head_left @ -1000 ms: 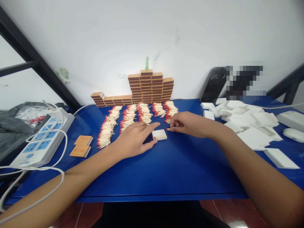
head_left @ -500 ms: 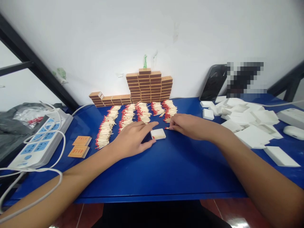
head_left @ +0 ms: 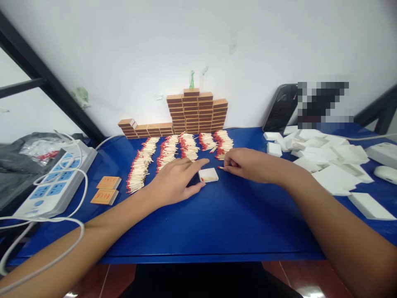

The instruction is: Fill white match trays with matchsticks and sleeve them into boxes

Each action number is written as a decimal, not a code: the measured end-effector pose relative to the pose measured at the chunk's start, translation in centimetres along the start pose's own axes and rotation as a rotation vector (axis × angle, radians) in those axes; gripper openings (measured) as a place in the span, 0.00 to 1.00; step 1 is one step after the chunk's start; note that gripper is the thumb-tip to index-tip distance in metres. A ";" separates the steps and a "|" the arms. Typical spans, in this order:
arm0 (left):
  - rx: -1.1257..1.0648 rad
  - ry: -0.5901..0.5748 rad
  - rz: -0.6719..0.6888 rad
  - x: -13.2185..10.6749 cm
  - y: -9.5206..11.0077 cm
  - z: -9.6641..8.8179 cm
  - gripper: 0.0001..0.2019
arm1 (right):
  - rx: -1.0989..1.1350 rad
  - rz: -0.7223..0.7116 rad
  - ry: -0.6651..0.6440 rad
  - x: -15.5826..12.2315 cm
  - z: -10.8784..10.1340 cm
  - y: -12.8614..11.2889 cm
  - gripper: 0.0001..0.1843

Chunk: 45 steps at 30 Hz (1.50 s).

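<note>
A small white matchbox tray (head_left: 212,174) lies on the blue table, with a few matches along its near left side. My left hand (head_left: 176,180) is open around its left end: the thumb is by the near left corner, the forefinger stretches past the far edge. Whether they press on it I cannot tell. Just right of the tray, my right hand (head_left: 245,164) pinches a red-tipped match (head_left: 220,167) whose head points left; more in the fingers may be hidden. Behind the hands lie heaps of loose matches, among them a left heap (head_left: 138,171) and a right heap (head_left: 223,145).
Brown matchboxes (head_left: 198,111) are stacked against the wall. Two orange matchbox sleeves (head_left: 105,196) lie at left, near a power strip (head_left: 51,184) and a white cable (head_left: 83,186). White trays (head_left: 331,174) pile up at right, before a dark phone-like slab (head_left: 281,108).
The whole view has shifted slightly. My right hand stays beside the tray with the match, and my left hand keeps its place around the tray's left end.
</note>
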<state>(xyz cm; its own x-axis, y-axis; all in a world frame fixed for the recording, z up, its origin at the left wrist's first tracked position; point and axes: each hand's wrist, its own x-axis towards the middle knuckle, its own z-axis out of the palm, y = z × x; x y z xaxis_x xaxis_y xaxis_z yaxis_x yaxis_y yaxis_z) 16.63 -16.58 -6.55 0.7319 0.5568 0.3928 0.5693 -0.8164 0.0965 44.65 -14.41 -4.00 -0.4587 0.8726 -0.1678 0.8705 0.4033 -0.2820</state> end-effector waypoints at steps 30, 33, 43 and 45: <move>-0.022 -0.013 -0.018 0.1 0.0 -0.2 0.30 | 0.151 -0.282 0.237 -0.1 0.2 -2.9 0.08; -0.022 -0.020 -0.027 0.0 0.1 -0.1 0.30 | 0.047 -0.171 0.339 0.1 -0.8 -1.3 0.09; -0.018 -0.023 -0.028 0.1 0.2 -0.2 0.29 | -0.052 -0.046 0.202 1.3 -0.8 0.6 0.08; -0.021 -0.030 -0.026 0.1 0.2 -0.3 0.28 | -0.055 -0.050 0.203 1.3 -0.7 0.6 0.07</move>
<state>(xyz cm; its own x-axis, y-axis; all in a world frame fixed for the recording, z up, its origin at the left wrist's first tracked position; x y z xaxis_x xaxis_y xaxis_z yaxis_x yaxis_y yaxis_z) 16.70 -16.73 -6.27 0.7283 0.5817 0.3622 0.5804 -0.8046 0.1252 44.75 -12.84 -3.69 -0.4607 0.8866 0.0404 0.8586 0.4568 -0.2326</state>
